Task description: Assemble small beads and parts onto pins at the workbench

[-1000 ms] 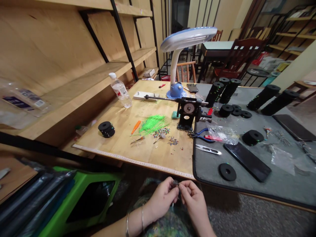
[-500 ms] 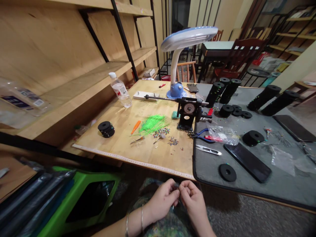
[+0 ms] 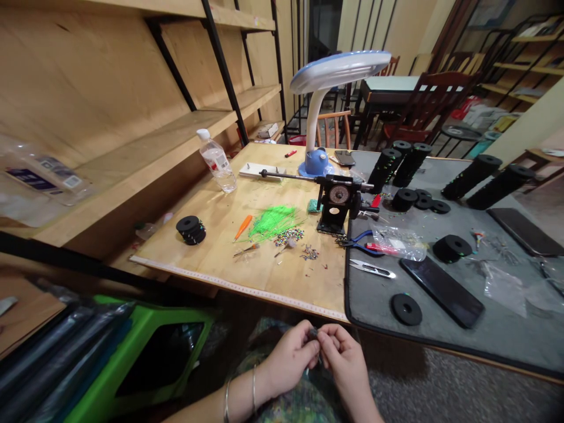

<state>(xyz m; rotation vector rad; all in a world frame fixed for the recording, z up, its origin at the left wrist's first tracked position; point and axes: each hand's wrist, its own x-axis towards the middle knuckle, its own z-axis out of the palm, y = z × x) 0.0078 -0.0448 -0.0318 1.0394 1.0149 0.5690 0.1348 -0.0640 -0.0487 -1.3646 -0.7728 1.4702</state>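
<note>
My left hand [image 3: 288, 359] and my right hand [image 3: 346, 359] meet below the table's front edge, over my lap. Both are closed in a pinch on a tiny dark thing [image 3: 314, 333] between the fingertips; I cannot make out what it is. Two thin bangles circle my left wrist. On the wooden table [image 3: 247, 267] ahead lie a heap of bright green strands [image 3: 271, 220], a scatter of small coloured beads [image 3: 288, 236] and an orange-handled tool [image 3: 242, 227].
A black winding device [image 3: 337, 202] stands mid-table behind a blue-and-white lamp [image 3: 328, 94]. A grey mat [image 3: 484, 329] on the right carries black foam discs, black rolls, snips [image 3: 372, 269], blue pliers and a dark phone [image 3: 443, 289]. A water bottle [image 3: 215, 161] stands left. A green stool [image 3: 145, 358] sits beside my knees.
My hands have stayed pinched together and dropped slightly lower in view. Nothing on the table has moved.
</note>
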